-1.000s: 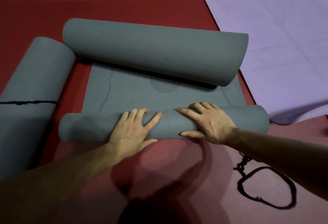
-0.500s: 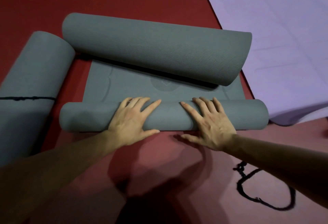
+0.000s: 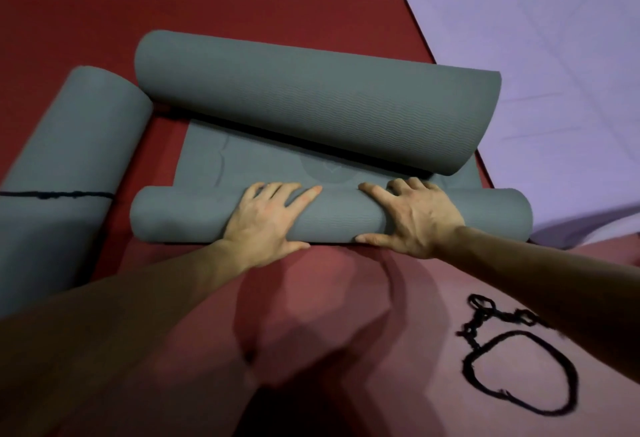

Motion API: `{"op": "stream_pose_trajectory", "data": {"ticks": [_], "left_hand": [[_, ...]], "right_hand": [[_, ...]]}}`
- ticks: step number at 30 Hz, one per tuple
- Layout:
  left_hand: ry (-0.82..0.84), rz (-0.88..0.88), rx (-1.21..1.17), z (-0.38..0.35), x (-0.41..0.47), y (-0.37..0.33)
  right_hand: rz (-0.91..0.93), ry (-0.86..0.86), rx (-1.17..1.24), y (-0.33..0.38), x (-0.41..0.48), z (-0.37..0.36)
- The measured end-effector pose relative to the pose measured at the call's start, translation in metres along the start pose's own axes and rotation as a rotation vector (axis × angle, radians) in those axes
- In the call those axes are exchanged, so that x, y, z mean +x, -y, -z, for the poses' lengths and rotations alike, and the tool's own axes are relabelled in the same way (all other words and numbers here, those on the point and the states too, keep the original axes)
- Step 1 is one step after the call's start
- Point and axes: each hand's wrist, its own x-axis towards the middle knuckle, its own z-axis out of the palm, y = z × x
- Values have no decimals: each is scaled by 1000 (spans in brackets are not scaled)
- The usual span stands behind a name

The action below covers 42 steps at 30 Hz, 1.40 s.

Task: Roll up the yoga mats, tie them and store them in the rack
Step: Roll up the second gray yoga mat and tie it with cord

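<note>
Centrally placed mat: your grey yoga mat (image 3: pixel 263 159) lies on the red floor (image 3: pixel 277 3) at mid-frame, partly rolled, with a short flat stretch showing a faint printed pattern.
Near roll: the near roll (image 3: pixel 336 221) is the rolled end closest to you. It runs left to right across the middle of the frame and rests on the floor at the edge of the flat stretch.
Left hand: your left hand (image 3: pixel 266 218) lies palm down on the near roll, left of its centre. Its fingers are spread and straight over the crest, and the thumb is low on the near side.
Right hand: your right hand (image 3: pixel 415 218) lies palm down on the same roll, right of its centre. Its fingers are spread and draped over the crest, with the thumb at the near base. Neither hand pinches the mat.
Far roll: a thicker far roll (image 3: pixel 311 107) lies across the far edge of the flat stretch. You cannot tell whether it belongs to the same mat.
Tied mat: the tied mat (image 3: pixel 69 145) sits at the left of the frame, fully rolled, with a black binding cord (image 3: pixel 55 195) around it.
Loose cord: a loose black cord (image 3: pixel 519 367) lies in a loop on the floor at the lower right, apart from the mats.
Purple mat: a purple mat (image 3: pixel 536 72) lies unrolled at the upper right, just beside the two grey rolls.
</note>
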Motion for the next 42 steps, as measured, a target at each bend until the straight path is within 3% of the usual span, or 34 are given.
{"op": "stream_pose_trajectory", "data": {"ticks": [18,25,28,34,38,42], "left_hand": [[39,-2,-44,3,-2,-30],[218,-15,-133,14,26,-10],[186,-41,-114,17,31,-6],[21,16,-90,13,14,-11],[202,59,-97,18,28,-3],[300,55,-130,23,45,8]], "right_hand": [[-40,-69,85,-17,-20,-21],[-95,-139,116,-18,-19,-22],[-61,-73,82,-19,-17,-22],[-190,-27,171,-30,10,1],[-208,-85,203,-30,10,-1],[-69,-103,140,-23,3,-13]]}}
